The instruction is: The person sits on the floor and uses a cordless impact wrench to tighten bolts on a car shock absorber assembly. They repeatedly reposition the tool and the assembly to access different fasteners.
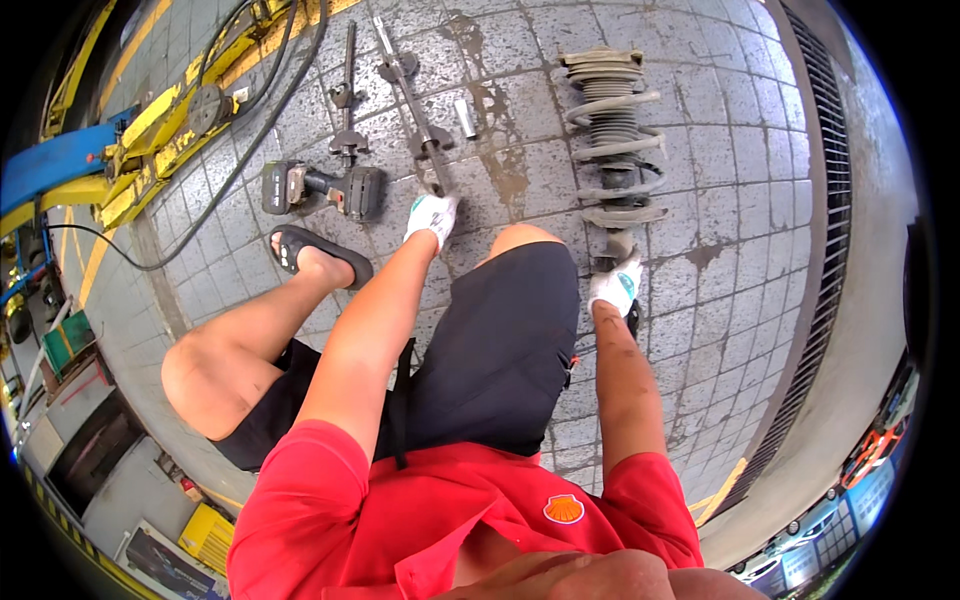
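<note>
Both my hands wear white gloves. My left hand (432, 217) is closed around the near end of a long threaded spring compressor (408, 95) with two claw brackets, which points away across the floor. My right hand (617, 285) grips the lower end of a strut with a rusty coil spring (616, 145), lying lengthwise to the right. A second spring compressor (348, 112) lies left of the first. Nearer me rests a cordless impact wrench (325, 190), its head close to that compressor's end. A silver deep socket (465, 118) sits between the first compressor and the strut.
Grey tiles (720, 180) with dark stains make up the floor. Yellow and blue lift arms (160, 150) stand at the upper left, a black hose (235, 170) curving beside them. A drain grate (830, 200) runs along the right. My sandalled foot (320, 262) is near the wrench.
</note>
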Demonstrator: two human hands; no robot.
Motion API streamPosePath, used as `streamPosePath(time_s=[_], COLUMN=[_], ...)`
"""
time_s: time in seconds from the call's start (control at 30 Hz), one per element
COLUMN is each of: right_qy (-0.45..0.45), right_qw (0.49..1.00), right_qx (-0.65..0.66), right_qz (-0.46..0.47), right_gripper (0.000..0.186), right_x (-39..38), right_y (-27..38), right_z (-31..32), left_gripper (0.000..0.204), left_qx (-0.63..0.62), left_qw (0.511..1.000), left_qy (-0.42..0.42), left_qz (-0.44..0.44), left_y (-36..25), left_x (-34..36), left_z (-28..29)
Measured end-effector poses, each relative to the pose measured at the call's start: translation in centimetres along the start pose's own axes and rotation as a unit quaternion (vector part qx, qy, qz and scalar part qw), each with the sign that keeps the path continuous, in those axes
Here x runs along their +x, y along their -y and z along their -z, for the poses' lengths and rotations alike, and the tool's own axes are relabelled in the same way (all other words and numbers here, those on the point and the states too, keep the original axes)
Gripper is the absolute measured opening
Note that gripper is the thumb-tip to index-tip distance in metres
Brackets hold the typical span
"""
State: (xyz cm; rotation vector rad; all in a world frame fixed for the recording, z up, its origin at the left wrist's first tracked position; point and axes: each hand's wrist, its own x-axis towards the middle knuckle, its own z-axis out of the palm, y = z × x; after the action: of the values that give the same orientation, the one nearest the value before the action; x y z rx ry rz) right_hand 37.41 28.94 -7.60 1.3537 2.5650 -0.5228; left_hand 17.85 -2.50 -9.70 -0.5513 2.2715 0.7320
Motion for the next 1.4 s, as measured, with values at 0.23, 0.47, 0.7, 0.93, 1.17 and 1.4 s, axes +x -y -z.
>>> streamPosePath(time_s=[0.23,0.47,0.7,0.93,1.17,1.4], right_qy=[-0.030,-0.021,-0.001,0.099,0.126,0.078], right_qw=[0.999,1.000,1.000,0.995,0.957,0.920], right_qx=[-0.015,-0.009,-0.008,-0.003,0.254,0.382], right_qz=[0.007,0.008,0.011,0.015,-0.060,-0.038], right_gripper=[0.074,0.077,0.077,0.088,0.085,0.081], right_x=[0.3,0.7,0.7,1.6,3.0,4.3], right_y=[-1.2,-1.6,-1.1,-2.7,-5.3,-3.3], right_z=[-1.6,-2.3,-1.9,0.4,3.5,7.3], left_gripper=[0.096,0.073,0.047,0.039,0.046,0.057], left_qx=[-0.191,-0.164,-0.245,-0.234,-0.232,-0.251], left_qw=[0.965,0.985,0.965,0.955,0.941,0.924], left_qy=[-0.172,-0.045,0.020,0.108,0.096,0.074], left_qz=[-0.053,-0.037,-0.087,-0.147,-0.228,-0.278], left_y=[-5.4,-4.0,-1.3,-1.7,-3.6,-6.6], left_x=[3.8,10.2,7.4,-2.3,-6.1,-9.2], left_z=[2.6,4.9,8.9,14.5,17.3,19.1])
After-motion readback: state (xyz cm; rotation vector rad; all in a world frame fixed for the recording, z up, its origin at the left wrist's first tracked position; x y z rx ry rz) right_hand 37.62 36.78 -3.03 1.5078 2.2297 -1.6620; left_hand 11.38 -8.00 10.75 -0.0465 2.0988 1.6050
